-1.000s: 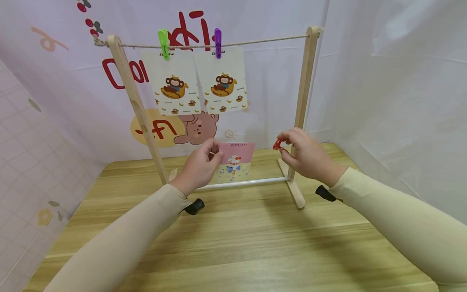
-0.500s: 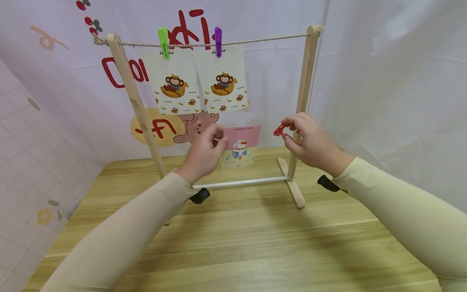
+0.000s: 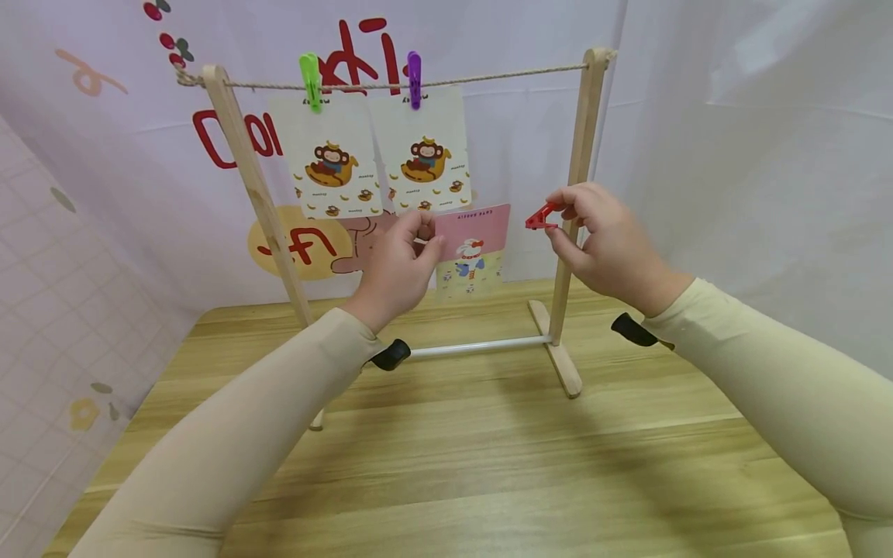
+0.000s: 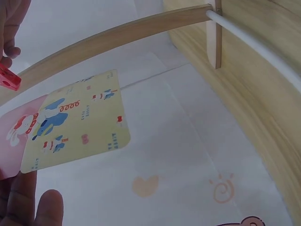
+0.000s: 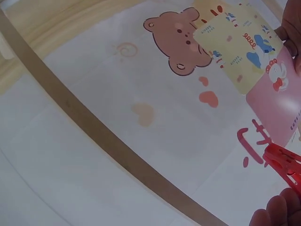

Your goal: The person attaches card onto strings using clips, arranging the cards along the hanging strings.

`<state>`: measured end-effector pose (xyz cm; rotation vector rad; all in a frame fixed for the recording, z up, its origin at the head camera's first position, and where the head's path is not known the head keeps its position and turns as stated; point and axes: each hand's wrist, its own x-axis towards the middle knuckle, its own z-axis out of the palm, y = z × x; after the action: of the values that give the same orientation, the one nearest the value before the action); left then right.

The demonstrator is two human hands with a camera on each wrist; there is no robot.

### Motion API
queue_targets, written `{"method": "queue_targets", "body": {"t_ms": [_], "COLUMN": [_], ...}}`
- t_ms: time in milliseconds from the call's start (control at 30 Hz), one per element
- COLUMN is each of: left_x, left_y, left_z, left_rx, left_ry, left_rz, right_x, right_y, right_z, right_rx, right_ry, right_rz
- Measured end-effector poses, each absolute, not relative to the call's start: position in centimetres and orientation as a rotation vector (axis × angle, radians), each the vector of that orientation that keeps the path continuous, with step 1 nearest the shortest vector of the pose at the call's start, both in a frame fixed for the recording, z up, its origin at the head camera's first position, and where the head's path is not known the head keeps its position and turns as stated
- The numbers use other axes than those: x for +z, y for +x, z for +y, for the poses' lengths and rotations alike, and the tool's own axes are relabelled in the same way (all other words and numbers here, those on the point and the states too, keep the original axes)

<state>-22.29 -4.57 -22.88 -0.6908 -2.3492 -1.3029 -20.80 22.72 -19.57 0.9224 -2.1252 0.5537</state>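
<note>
My left hand (image 3: pixel 401 267) pinches the left edge of a pink and yellow card (image 3: pixel 474 248) printed with a white rabbit. The card hangs in the air below the rope (image 3: pixel 488 78), its top edge just under a monkey card. In my right hand (image 3: pixel 614 248) a red clothespin (image 3: pixel 541 218) is pinched between thumb and fingers, a short way right of the rabbit card. The right wrist view shows the clothespin (image 5: pixel 283 162) beside the card's pink end (image 5: pixel 277 103). Two white monkey cards, one left (image 3: pixel 331 159) and one right (image 3: pixel 424 155), hang under a green clothespin (image 3: pixel 311 81) and a purple clothespin (image 3: pixel 415 80).
The rope runs between a left wooden post (image 3: pixel 258 186) and a right wooden post (image 3: pixel 584 178). A white crossbar (image 3: pixel 481 347) joins them low down, above the wooden table (image 3: pixel 488 465). Behind stands a white printed backdrop (image 3: pixel 516 155).
Both hands have risen toward the rope and shifted slightly right, carrying the rabbit card and the red clothespin. The monkey cards stay hanging in place.
</note>
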Motion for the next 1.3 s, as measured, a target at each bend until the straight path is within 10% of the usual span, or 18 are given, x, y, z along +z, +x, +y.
{"method": "queue_targets", "body": {"t_ms": [1300], "left_x": [-15.5], "left_y": [-23.8], "left_z": [-1.2], "left_rx": [-1.428], "left_ry": [-0.639], "left_rz": [-2.268], "right_x": [-11.4], "right_y": [-21.1], "right_z": [21.6], "right_rx": [0.575], "right_ry": [0.809], "right_rz": [-2.011]}}
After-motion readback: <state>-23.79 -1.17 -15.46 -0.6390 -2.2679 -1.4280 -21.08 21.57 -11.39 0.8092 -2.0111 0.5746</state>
